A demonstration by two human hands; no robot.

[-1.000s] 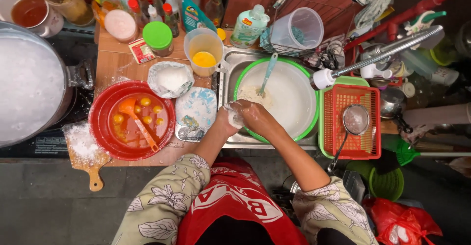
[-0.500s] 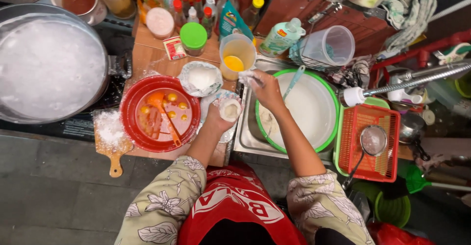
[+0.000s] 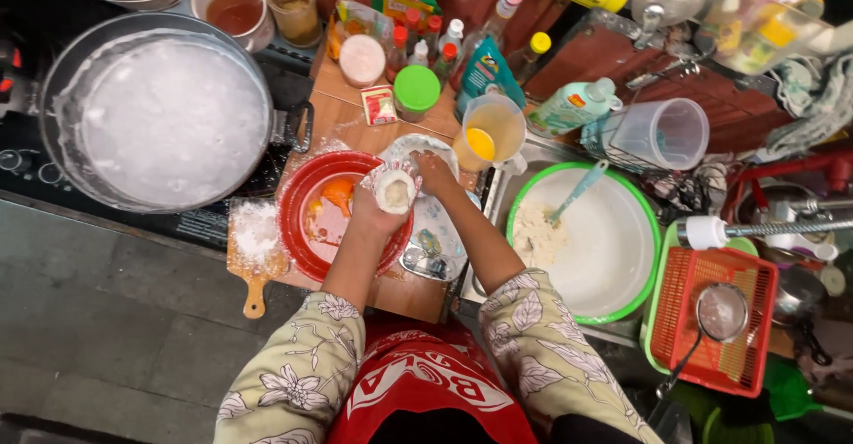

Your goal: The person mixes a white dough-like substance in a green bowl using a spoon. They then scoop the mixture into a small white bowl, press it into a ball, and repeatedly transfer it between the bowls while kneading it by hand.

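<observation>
My left hand point(image 3: 378, 206) cups a round white piece of dough point(image 3: 394, 192) over the right side of a red bowl point(image 3: 306, 197) that holds orange pieces in liquid. My right hand point(image 3: 435, 172) has its fingertips at the dough's upper right edge, above a small white dish point(image 3: 410, 149). A large green-rimmed white bowl point(image 3: 633, 271) with white batter and a light blue spoon point(image 3: 577, 192) sits to the right.
A big metal pot point(image 3: 160, 106) of foaming white liquid stands at the left. A floured wooden board point(image 3: 253, 248) lies beside the red bowl. Jars, sauce bottles and a jug of yellow liquid point(image 3: 484, 133) line the back. A red basket point(image 3: 711, 315) with a strainer sits at right.
Both hands moved left from the green-rimmed bowl to above the red bowl, carrying the dough. The view has shifted right across the counter.
</observation>
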